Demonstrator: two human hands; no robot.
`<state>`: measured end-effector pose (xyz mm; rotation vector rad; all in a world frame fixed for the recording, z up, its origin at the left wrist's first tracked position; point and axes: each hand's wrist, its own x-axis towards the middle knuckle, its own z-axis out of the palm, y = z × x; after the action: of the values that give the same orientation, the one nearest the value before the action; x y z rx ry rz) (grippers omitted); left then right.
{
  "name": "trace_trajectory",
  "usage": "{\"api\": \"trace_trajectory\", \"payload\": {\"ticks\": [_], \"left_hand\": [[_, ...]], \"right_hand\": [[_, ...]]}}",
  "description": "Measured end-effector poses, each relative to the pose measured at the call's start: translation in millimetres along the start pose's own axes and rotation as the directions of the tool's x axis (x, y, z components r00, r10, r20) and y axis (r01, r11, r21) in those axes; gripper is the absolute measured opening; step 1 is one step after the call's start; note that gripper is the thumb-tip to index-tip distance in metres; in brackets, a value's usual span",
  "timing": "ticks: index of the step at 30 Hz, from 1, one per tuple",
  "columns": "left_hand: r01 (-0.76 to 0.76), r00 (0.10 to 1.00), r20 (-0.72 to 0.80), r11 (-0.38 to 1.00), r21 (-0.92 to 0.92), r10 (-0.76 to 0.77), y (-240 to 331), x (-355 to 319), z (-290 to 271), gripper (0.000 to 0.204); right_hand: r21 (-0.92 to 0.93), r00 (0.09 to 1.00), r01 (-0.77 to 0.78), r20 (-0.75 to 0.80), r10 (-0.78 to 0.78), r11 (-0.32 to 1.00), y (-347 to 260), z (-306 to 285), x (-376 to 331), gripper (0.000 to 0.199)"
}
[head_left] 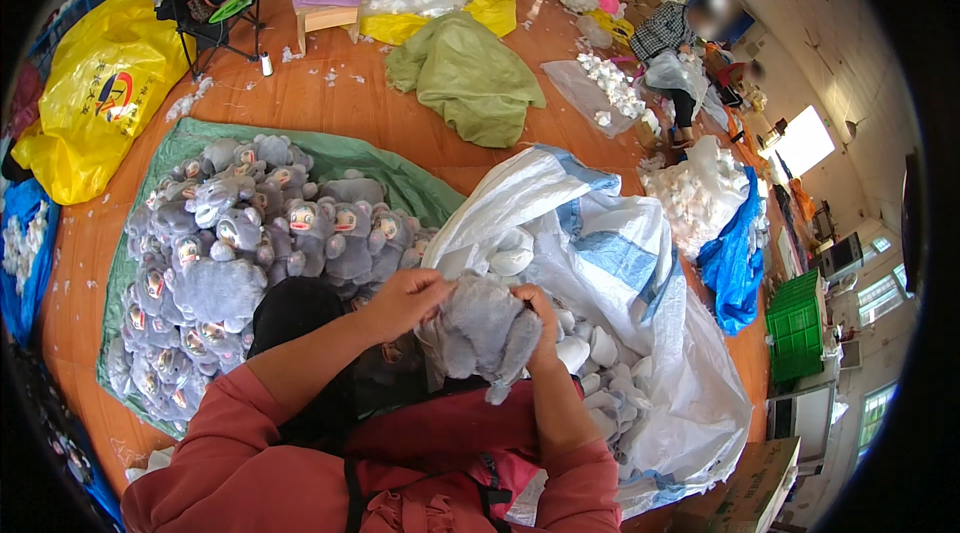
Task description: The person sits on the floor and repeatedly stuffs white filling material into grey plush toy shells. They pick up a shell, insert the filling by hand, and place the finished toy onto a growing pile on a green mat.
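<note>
Red fleecy sleeves lead up to both hands, the left hand and right hand with fingers pinching a fuzzy grey plush toy held above the lap. Behind it gapes a slick white woven sack of smooth rounded white pieces; a heap of matching grey plush dolls covers a green tarp on the left.

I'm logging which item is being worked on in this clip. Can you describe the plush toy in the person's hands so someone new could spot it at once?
Start at the big white woven sack lying open right of centre. At its near left edge, the left hand and right hand hold a grey plush toy between them. Unlike the grey plush dolls heaped on the green tarp to the left, it shows no face, only fur.
</note>
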<state>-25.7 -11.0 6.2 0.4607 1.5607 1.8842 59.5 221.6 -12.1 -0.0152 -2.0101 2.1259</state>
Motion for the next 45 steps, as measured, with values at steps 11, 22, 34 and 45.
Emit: {"api": "trace_trajectory", "payload": {"ticks": [11,22,34,45], "left_hand": [[0.044,0.994,-0.105,0.975,0.217,-0.021,0,8,3,0.024],[0.02,0.986,0.111,0.753,0.658,-0.122,-1,6,0,0.019],[0.315,0.897,0.182,0.872,0.375,-0.402,4,5,-6,0.023],[0.311,0.899,0.202,0.892,0.328,-0.388,-7,6,0,0.024]], "right_hand": [[-0.133,0.976,0.047,0.218,-0.017,0.99,0,-14,2,0.016],[-0.346,0.902,0.219,0.429,-0.054,0.912,-10,-7,1,0.025],[-0.384,0.874,0.236,0.485,-0.023,0.893,-16,-4,1,0.021],[-0.407,0.892,0.195,0.453,0.012,0.892,-11,-1,-2,0.021]]}}
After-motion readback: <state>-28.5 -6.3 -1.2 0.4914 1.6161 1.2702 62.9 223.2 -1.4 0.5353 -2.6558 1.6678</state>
